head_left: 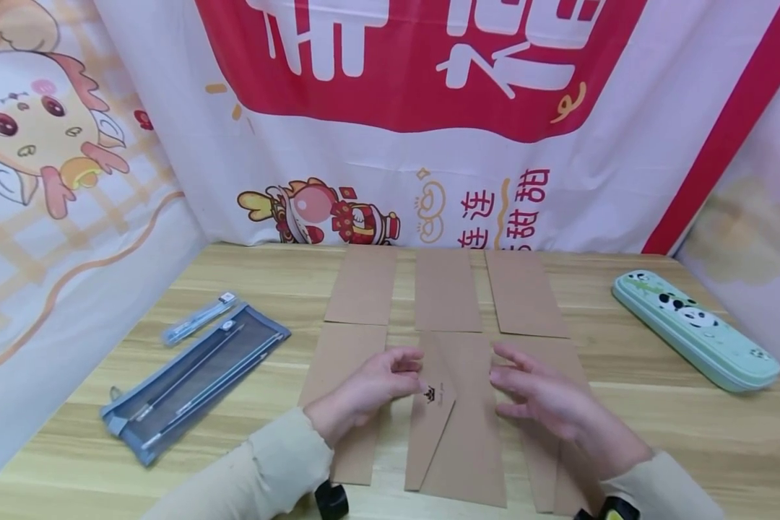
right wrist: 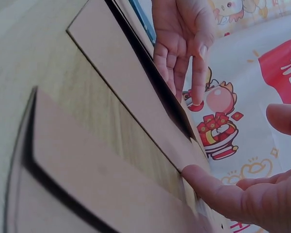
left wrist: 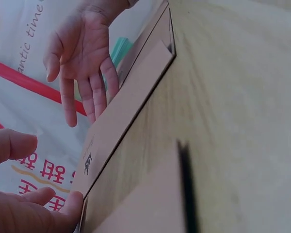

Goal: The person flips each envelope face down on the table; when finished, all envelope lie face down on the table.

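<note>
A kraft-paper envelope (head_left: 468,433) with a pointed flap and a small black crown print lies in the middle of the front row. My left hand (head_left: 377,383) is at its left side, fingers loosely bent, with a fingertip at the envelope's edge in the left wrist view. Across from it, my right hand (head_left: 546,401) has its fingers spread beside the right edge; in the right wrist view a fingertip meets that edge. Neither hand grips anything. Partly beneath the forearms are a left front envelope (head_left: 343,354) and a right front envelope (head_left: 538,469).
Behind lie a left back envelope (head_left: 362,285), a middle back envelope (head_left: 447,292) and a right back envelope (head_left: 526,295). At left are a blue mesh pencil pouch (head_left: 201,375) and a slim clear case (head_left: 199,318). A mint panda pencil case (head_left: 695,328) sits at right.
</note>
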Tool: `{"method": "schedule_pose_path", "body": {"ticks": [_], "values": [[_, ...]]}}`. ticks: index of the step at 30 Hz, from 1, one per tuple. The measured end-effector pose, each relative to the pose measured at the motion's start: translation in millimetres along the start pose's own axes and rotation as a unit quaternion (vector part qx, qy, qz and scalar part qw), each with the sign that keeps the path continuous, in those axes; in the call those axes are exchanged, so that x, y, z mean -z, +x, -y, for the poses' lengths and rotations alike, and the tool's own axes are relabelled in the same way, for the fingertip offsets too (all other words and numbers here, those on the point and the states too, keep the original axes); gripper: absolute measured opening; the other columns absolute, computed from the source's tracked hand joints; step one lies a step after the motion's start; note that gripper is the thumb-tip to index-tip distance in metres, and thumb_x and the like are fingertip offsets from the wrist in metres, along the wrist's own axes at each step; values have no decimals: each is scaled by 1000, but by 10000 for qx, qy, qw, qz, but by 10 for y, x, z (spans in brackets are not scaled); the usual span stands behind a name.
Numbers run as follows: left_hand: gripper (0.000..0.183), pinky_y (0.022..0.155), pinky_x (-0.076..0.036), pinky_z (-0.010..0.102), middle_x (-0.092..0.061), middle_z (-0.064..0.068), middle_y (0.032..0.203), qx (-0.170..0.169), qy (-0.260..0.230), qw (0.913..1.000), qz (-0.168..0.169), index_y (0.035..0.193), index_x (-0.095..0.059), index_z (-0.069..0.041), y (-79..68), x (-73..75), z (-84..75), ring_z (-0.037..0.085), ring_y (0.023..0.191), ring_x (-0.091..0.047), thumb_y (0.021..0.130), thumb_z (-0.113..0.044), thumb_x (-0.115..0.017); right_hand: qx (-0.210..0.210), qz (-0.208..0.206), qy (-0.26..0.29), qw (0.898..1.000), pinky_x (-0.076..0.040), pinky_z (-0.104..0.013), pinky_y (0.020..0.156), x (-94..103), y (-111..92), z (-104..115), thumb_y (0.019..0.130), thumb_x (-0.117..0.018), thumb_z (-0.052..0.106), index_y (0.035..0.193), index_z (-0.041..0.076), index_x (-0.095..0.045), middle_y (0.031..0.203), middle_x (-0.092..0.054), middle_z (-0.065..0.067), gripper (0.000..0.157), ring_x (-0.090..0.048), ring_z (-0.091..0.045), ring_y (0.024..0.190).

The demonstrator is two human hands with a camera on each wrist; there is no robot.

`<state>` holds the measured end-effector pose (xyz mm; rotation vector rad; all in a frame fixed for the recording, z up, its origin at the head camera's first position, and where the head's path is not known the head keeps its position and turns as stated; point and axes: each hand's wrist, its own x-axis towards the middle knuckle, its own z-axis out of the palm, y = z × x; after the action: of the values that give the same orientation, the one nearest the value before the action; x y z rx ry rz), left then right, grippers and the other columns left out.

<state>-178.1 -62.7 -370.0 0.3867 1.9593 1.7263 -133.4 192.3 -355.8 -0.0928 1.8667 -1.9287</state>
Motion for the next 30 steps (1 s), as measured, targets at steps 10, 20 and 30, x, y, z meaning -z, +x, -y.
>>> {"method": "schedule_pose_path", "body": {"ticks": [10,20,30], "values": [[53,96,-46,36,-46,24,128,47,-333,9994,-74,132,-40,9,-42,-12,-27,31,115,-49,82,1,-58,12,47,-24,10000,-34,-53,103,15,1,-14,93,-48,16,145,-4,1,148,-5,-33,75,-10,-46,136],[53,95,-46,36,-48,24,128,-146,45,9995,-276,131,-42,9,-136,46,-61,35,117,-47,81,1,-59,21,173,-158,9997,-35,-50,104,-47,70,5,93,-50,18,145,-5,-5,146,-14,-33,72,-23,-42,133],[54,97,-45,39,-49,20,128,-122,331,9962,-791,132,-44,4,-265,158,-118,34,117,-48,82,-1,-62,-60,248,-149,9996,-34,-50,104,-198,197,43,90,-56,20,143,-9,-10,144,-21,-34,76,-30,-43,131]]}}
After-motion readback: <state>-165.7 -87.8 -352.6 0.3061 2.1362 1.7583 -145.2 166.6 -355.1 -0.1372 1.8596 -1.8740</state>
